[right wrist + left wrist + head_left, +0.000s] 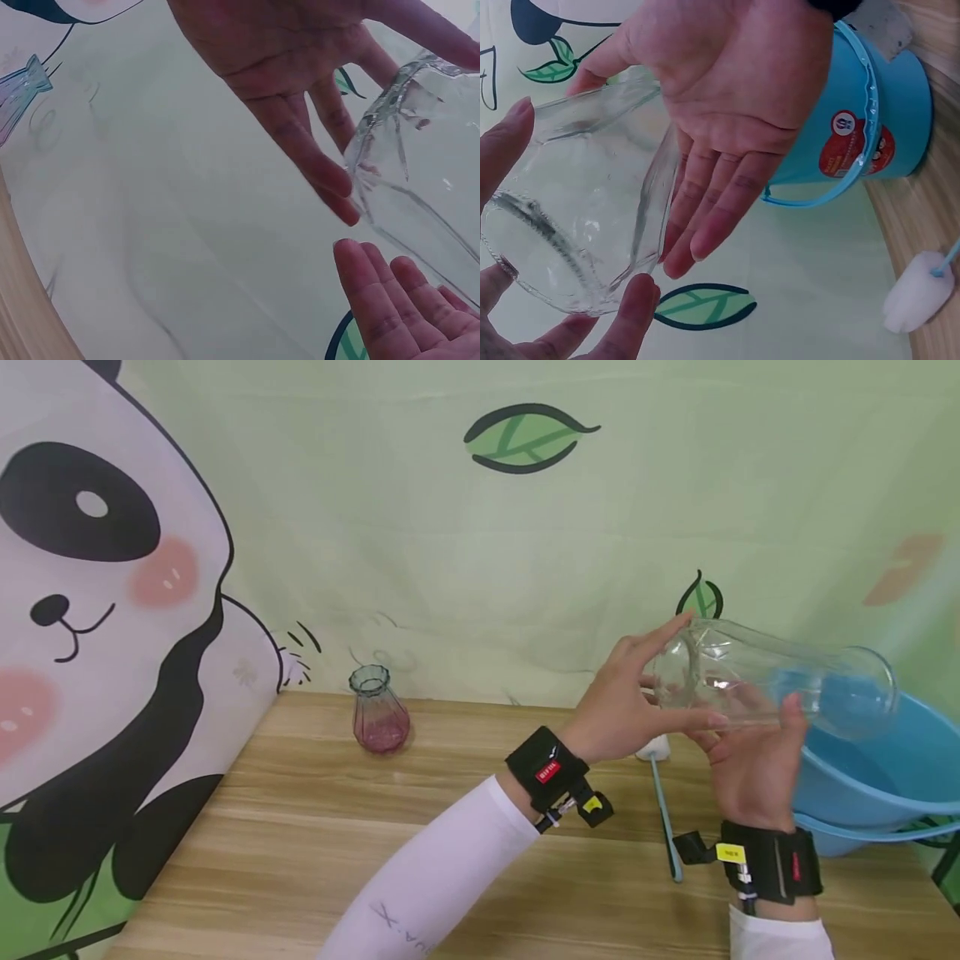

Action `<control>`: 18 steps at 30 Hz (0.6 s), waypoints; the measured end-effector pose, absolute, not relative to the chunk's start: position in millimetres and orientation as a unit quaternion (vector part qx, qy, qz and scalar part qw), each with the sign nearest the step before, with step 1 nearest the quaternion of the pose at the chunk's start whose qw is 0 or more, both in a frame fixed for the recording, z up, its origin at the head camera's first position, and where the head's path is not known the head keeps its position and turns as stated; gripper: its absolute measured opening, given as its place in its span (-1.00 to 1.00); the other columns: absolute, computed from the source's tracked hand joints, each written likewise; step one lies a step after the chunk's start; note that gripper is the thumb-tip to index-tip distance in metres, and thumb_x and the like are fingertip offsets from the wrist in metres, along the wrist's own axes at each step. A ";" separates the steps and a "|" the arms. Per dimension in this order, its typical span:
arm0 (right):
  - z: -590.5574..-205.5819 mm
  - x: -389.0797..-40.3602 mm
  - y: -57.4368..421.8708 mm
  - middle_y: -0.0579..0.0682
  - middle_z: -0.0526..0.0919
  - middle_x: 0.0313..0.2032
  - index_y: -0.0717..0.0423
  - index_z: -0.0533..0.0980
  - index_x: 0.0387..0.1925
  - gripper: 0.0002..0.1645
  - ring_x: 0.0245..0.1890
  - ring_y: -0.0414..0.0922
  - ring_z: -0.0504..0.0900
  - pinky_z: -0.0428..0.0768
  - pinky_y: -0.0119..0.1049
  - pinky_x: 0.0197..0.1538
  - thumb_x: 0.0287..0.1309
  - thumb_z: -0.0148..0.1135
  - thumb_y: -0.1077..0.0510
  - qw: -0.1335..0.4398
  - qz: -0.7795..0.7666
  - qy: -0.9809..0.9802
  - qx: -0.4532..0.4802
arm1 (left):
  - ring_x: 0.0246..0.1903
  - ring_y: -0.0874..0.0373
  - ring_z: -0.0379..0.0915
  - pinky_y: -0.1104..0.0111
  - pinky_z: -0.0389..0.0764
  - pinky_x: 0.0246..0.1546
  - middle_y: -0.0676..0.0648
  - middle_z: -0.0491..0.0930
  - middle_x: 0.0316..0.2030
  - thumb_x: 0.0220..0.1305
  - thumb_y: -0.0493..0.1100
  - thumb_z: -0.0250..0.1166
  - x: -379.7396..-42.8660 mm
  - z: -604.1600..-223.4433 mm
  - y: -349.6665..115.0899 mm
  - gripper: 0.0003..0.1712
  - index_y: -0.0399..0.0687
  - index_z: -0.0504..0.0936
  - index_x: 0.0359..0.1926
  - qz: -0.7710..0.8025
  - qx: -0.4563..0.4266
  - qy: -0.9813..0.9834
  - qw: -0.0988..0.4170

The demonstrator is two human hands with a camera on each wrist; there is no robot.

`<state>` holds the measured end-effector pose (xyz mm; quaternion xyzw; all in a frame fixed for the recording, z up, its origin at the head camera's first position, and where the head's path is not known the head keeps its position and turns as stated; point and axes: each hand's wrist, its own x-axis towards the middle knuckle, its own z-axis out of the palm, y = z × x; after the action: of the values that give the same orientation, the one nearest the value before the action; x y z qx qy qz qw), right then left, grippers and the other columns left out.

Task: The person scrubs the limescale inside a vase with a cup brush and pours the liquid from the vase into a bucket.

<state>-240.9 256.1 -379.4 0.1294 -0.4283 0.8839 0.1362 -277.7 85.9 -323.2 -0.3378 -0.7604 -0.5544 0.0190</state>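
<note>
A large clear glass vase (750, 672) lies sideways in the air above the right of the table, its wide mouth toward the right. My left hand (618, 697) grips its left end, thumb along the near side and fingers round the far side. Under the vase, my right hand (757, 768) supports it, with the thumb up against the near side. That hand's fingers (720, 199) look mostly straight in the left wrist view. In the right wrist view, glass (435, 172) spans the space between both hands.
A blue bucket (847, 802) with a handle stands at the right, behind the vase. On the wooden table (285, 827) lies a brush (663, 818) with a blue handle and white head. A small pink-and-teal glass vase (381, 722) stands near the back edge, before a printed cloth.
</note>
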 end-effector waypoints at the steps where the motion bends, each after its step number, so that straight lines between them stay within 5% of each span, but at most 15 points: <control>1: -378.9 -240.9 254.5 0.19 0.17 0.38 0.11 0.14 0.38 -0.28 0.21 0.10 0.35 0.65 -0.31 -0.17 0.39 -0.23 -0.25 0.139 0.878 -0.440 0.127 | -0.11 0.18 0.43 0.49 0.58 -0.27 -0.03 0.19 0.20 -0.06 0.07 0.56 -276.0 -325.0 82.1 0.19 0.75 -0.06 0.40 -0.560 -0.336 -0.757 0.014; 9: -377.6 -236.4 238.6 0.23 0.36 0.27 0.11 0.11 0.38 -0.42 0.19 0.15 0.36 0.58 -0.21 0.03 0.44 -0.20 -0.03 0.143 0.823 -0.528 0.153 | -0.17 0.10 0.51 0.41 0.66 -0.36 -0.14 0.18 0.13 -0.02 -0.18 0.54 -250.0 -328.6 48.2 0.19 0.55 -0.02 0.46 -0.610 -0.327 -0.720 -0.048; 18: -385.2 -238.6 208.9 0.08 0.50 0.14 0.00 0.12 0.34 -0.50 0.06 0.02 0.50 0.62 -0.34 -0.08 0.46 -0.10 0.07 0.125 0.728 -0.655 0.158 | -0.05 0.08 0.47 0.30 0.63 -0.15 -0.17 0.19 0.29 0.00 -0.20 0.52 -245.7 -362.8 6.4 0.13 0.47 0.02 0.43 -0.630 -0.293 -0.715 -0.084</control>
<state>-238.6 208.9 -385.2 0.1576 -0.6548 0.7285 0.1252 -245.7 6.4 -362.8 -0.2928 -0.7145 -0.6298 -0.0845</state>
